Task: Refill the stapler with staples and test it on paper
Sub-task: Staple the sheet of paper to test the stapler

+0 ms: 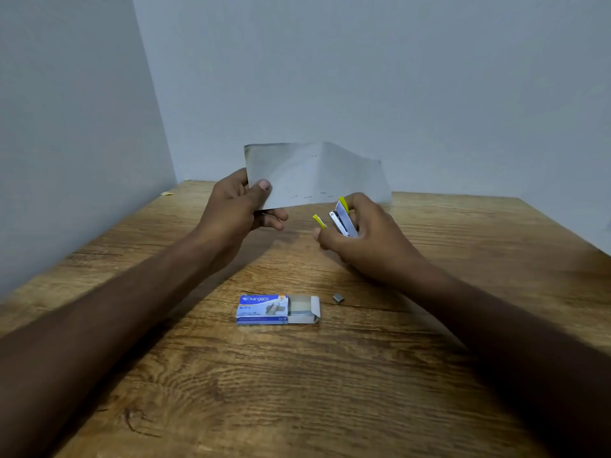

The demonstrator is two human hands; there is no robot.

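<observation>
My left hand (243, 206) pinches the lower left corner of a folded grey sheet of paper (314, 175) and holds it upright above the table. Several staples show along the paper's lower edge and upper middle. My right hand (367, 236) grips a small yellow and silver stapler (344, 218), jaws apart and pointing up toward the paper's lower edge, just short of touching it. A blue staple box (264, 309) lies near me with its inner tray (304, 310) slid out to the right. A loose strip of staples (338, 297) lies beside the box.
The wooden table (297, 391) sits in a corner between two grey walls (429, 77). A small yellow scrap (167, 193) lies at the table's far left edge by the wall.
</observation>
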